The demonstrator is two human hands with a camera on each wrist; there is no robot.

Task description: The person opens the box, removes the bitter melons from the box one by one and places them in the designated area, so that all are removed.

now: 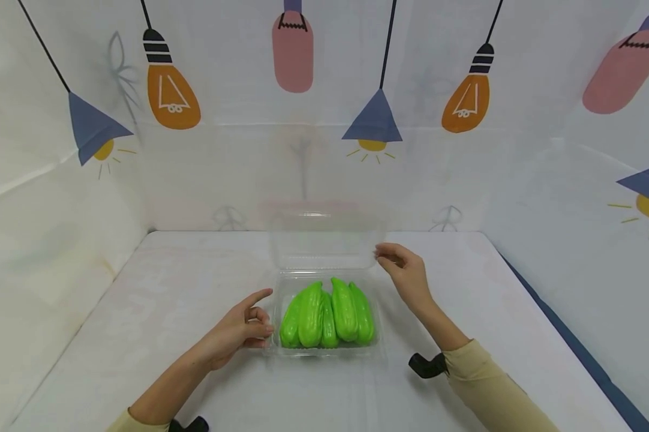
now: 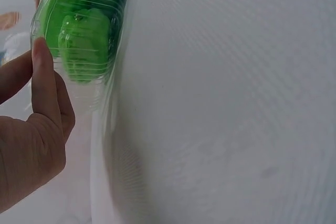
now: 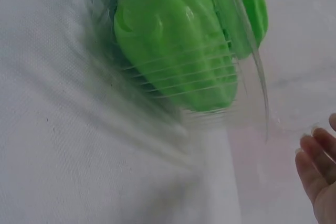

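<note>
A clear plastic clamshell box [image 1: 326,353] stands on the table with several glossy green vegetables [image 1: 344,312], pepper-like in shape, side by side in its base. Its transparent lid [image 1: 324,240] is raised at the back. My left hand [image 1: 243,327] is at the left side of the box, thumb and curled fingers at the rim, index finger stretched along it. In the left wrist view, fingertips [image 2: 40,51] meet at the rim. The right hand [image 1: 405,273] pinches the lid's right edge between thumb and index finger; its other fingers [image 3: 315,156] show at the right wrist view's edge.
The white table [image 1: 195,264] extends around the box. Behind and beside it hang pale cloth walls [image 1: 238,156] printed with lamps and bulbs. A black wrist mount [image 1: 428,365] sticks out by the right sleeve [image 1: 486,378], another [image 1: 191,425] by the left.
</note>
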